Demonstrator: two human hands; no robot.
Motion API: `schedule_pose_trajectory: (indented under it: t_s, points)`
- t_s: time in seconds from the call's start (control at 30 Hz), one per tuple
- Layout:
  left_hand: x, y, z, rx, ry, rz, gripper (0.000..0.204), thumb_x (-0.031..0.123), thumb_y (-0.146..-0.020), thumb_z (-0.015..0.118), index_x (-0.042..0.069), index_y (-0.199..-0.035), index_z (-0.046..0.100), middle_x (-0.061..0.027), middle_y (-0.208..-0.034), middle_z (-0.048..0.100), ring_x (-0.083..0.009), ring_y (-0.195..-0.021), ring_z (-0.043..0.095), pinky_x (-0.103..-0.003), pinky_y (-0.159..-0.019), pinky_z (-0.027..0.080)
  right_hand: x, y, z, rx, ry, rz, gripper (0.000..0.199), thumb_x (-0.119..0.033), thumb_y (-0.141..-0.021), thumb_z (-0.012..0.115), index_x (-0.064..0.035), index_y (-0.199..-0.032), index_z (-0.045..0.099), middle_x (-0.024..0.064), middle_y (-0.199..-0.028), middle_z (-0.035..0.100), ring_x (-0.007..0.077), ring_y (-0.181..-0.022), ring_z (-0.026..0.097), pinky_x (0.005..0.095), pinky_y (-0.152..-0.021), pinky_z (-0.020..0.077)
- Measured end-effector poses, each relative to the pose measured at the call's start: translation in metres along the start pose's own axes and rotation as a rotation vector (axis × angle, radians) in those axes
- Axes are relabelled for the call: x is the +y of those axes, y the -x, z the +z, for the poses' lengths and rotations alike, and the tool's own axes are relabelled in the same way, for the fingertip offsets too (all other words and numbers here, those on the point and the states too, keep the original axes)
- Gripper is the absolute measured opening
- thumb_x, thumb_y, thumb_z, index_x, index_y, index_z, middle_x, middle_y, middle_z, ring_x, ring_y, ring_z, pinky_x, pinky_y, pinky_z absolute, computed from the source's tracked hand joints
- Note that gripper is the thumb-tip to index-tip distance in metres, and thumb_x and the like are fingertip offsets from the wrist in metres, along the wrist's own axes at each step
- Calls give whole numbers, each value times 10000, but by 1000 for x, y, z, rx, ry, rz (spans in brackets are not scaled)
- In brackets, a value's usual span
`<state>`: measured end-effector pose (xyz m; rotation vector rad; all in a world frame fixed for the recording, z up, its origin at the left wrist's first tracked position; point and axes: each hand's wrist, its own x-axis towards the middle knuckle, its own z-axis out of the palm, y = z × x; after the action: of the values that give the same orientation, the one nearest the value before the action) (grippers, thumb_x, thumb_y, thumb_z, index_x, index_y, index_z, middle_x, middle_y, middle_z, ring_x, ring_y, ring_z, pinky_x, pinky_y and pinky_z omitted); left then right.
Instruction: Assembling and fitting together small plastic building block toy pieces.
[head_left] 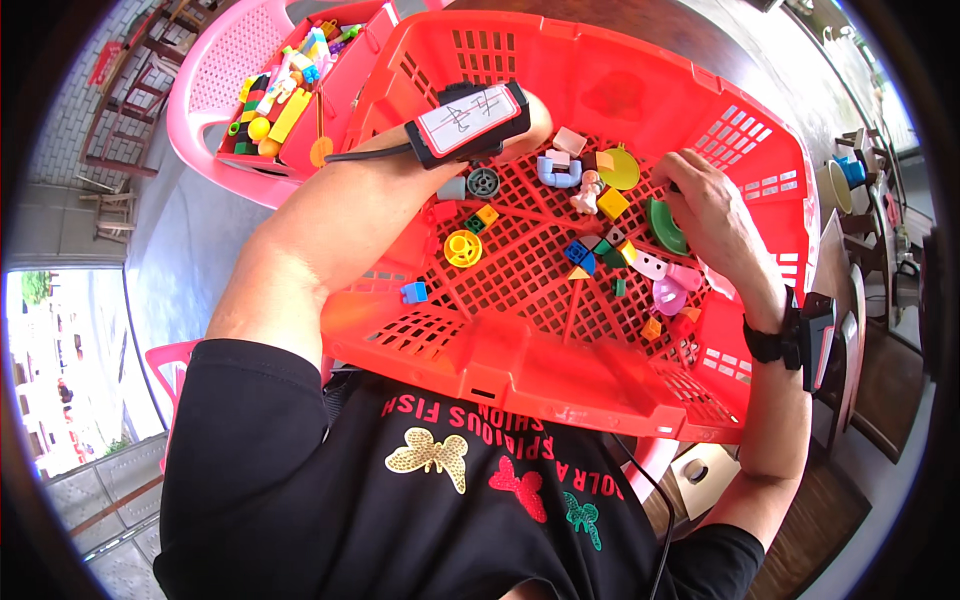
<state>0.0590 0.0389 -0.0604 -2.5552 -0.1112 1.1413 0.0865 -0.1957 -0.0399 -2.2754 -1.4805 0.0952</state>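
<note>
Over the right side of a red plastic basket [560, 360], my right hand [705, 200] is closed, fingertips pinched together; what they hold, if anything, I cannot make out. Just beneath it lies a green curved toy piece [664, 230]. My left hand [537, 118] reaches across the basket's far left, its fingers hidden behind the wrist and a strapped-on device. Between the hands lie a light-blue U-shaped piece [559, 174], a small doll figure [588, 192], a yellow block [613, 204] and a yellow-green disc [622, 168]. A grey wheel [483, 182] sits below my left wrist.
Nearer me in the basket are a yellow wheel [462, 248], a blue block [414, 292], a pink piece [669, 292] and several small blocks. At the far left, a red box [368, 62] full of toys stands on a pink plastic chair [225, 75]. A cable crosses my shirt.
</note>
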Motion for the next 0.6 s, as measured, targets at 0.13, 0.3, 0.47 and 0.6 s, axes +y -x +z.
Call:
schedule_pose_trajectory:
  t_s: [0.13, 0.3, 0.47, 0.6]
  points:
    - [-10, -40, 29, -190, -173, -212, 389, 333, -773, 720, 80, -1062, 657, -33, -942, 692, -241, -862, 663, -383, -727, 536, -2, -1, 0, -64, 15, -44, 149, -15, -791, 557, -23, -939, 548, 159, -832, 591, 346, -820, 606, 435, -682, 482]
    - [-17, -53, 39, -162, -107, -124, 396, 340, -764, 725, 75, -1049, 652, -42, -918, 689, -233, -843, 660, -384, -720, 538, -6, 4, -4, -42, 27, -48, 185, -59, -805, 592, -30, -980, 541, 170, -823, 639, 357, -819, 625, 436, -687, 497]
    - [-18, -57, 49, -116, 61, 36, 403, 348, -755, 731, 70, -1036, 648, -51, -894, 685, -226, -824, 657, -385, -712, 539, -4, 1, -6, 19, -78, -42, 208, -35, -788, 607, -23, -977, 523, 198, -869, 629, 375, -850, 612, 437, -710, 495]
    - [-21, -66, 56, -117, 132, 174, 409, 355, -749, 735, 67, -1025, 644, -58, -874, 683, -221, -809, 654, -386, -706, 540, 1, 2, -8, -2, -64, -17, 205, -28, -776, 606, -7, -955, 508, 197, -860, 620, 378, -848, 602, 429, -719, 484]
